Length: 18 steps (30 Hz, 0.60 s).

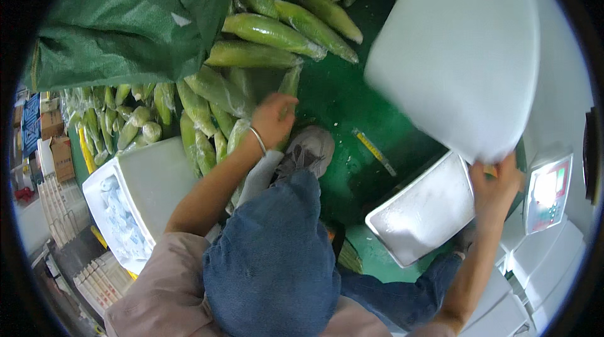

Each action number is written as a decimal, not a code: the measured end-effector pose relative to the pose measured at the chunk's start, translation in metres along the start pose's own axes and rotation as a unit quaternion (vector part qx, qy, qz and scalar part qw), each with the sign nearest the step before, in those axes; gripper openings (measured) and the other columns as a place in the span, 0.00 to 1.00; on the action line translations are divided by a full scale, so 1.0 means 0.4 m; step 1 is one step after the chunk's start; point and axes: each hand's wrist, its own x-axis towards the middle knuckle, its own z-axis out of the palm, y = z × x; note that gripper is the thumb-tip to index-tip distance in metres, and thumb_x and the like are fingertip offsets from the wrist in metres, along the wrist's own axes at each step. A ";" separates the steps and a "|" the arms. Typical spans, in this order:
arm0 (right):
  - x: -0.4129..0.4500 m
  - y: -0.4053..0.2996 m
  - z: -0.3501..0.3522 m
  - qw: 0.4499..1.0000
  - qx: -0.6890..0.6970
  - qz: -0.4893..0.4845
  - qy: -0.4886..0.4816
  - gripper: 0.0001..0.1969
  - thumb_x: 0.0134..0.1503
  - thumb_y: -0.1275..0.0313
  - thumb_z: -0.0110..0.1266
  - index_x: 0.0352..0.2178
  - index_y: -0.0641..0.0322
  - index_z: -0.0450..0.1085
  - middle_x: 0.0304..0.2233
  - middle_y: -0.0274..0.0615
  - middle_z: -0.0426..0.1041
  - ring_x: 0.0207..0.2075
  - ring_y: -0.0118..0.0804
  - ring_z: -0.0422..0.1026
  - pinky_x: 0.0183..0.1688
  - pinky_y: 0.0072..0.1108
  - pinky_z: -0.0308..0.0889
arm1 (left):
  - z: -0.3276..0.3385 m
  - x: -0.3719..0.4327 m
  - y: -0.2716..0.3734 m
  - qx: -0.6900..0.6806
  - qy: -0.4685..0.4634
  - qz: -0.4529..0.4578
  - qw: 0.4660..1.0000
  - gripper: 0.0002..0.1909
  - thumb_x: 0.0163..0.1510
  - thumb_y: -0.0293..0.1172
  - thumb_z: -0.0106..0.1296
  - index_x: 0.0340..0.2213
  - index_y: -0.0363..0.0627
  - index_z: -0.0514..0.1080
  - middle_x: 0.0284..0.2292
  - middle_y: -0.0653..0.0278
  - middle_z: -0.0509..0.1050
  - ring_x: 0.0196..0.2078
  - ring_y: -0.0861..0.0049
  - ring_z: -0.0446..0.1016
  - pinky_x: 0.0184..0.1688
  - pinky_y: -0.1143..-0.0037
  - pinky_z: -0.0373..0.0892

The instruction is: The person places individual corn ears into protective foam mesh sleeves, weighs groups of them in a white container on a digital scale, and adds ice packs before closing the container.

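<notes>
My left hand (273, 120), with a bangle at the wrist, is closed around a plastic-wrapped ear of corn in its green husk (290, 80). Part of that ear is hidden behind the fingers. On the right, my right hand (495, 181) grips the lower edge of a large white container (457, 54), blurred and tilted. Just left of the right hand is the bare metal platform of a weighing scale (420, 214). Its lit display (547, 195) stands farther right. A heap of wrapped corn (273, 35) lies ahead of my left hand.
A green woven sack (132, 21) hangs over the corn at the upper left. A white foam box (155, 186) holding pale blue packs (120, 216) stands by my left arm. A yellow strip (375, 152) lies on the green floor (330, 96). White boxes (542, 256) stand lower right.
</notes>
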 end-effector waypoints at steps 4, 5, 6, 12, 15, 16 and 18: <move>-0.301 0.116 -0.102 0.976 -0.173 -0.116 -0.068 0.18 0.35 0.87 0.52 0.32 0.68 0.62 0.39 0.49 0.68 0.46 0.53 0.65 0.49 0.40 0.60 | -0.128 0.093 -0.072 0.140 0.054 0.067 0.986 0.15 0.44 0.26 0.47 0.38 0.44 0.67 0.37 0.51 0.68 0.42 0.54 0.65 0.46 0.66 0.63; -0.372 0.161 -0.118 0.975 -0.189 -0.095 -0.069 0.18 0.36 0.87 0.52 0.32 0.67 0.61 0.40 0.49 0.67 0.48 0.53 0.64 0.51 0.41 0.59 | -0.165 0.114 -0.081 0.193 -0.028 0.046 0.980 0.17 0.43 0.26 0.48 0.39 0.45 0.66 0.39 0.52 0.67 0.44 0.55 0.64 0.47 0.65 0.61; -0.439 0.218 -0.136 0.969 -0.212 -0.099 -0.078 0.17 0.38 0.86 0.51 0.33 0.67 0.60 0.42 0.50 0.66 0.49 0.53 0.63 0.52 0.41 0.58 | -0.203 0.132 -0.076 0.245 -0.111 0.025 0.963 0.20 0.43 0.26 0.49 0.41 0.46 0.66 0.41 0.53 0.66 0.46 0.56 0.63 0.49 0.64 0.60; -0.633 0.471 -0.183 0.955 -0.280 0.019 -0.093 0.18 0.46 0.84 0.45 0.41 0.66 0.59 0.52 0.51 0.57 0.55 0.53 0.55 0.57 0.38 0.52 | -0.265 0.123 -0.109 0.554 -0.375 0.039 0.743 0.34 0.41 0.24 0.53 0.52 0.54 0.56 0.53 0.61 0.56 0.58 0.64 0.51 0.59 0.58 0.46; -0.618 0.461 -0.226 0.926 -0.350 0.136 -0.045 0.19 0.52 0.80 0.42 0.48 0.64 0.60 0.54 0.50 0.55 0.56 0.50 0.55 0.57 0.35 0.52 | -0.281 0.152 -0.091 0.548 -0.390 -0.006 0.740 0.39 0.39 0.34 0.59 0.53 0.53 0.55 0.54 0.61 0.55 0.58 0.64 0.51 0.60 0.58 0.44; -0.598 0.436 -0.246 0.923 -0.353 0.149 -0.024 0.19 0.53 0.80 0.42 0.48 0.64 0.60 0.53 0.50 0.57 0.55 0.50 0.57 0.56 0.35 0.54 | -0.277 0.159 -0.090 0.542 -0.384 -0.022 0.747 0.39 0.39 0.36 0.60 0.53 0.53 0.55 0.54 0.60 0.55 0.59 0.64 0.50 0.60 0.58 0.45; -0.517 0.210 -0.232 0.959 -0.260 0.107 0.037 0.19 0.53 0.80 0.43 0.48 0.62 0.61 0.51 0.50 0.61 0.53 0.47 0.60 0.55 0.34 0.56 | -0.275 0.161 -0.067 0.496 -0.325 -0.031 0.805 0.38 0.40 0.41 0.59 0.52 0.47 0.56 0.53 0.54 0.57 0.56 0.62 0.56 0.57 0.62 0.52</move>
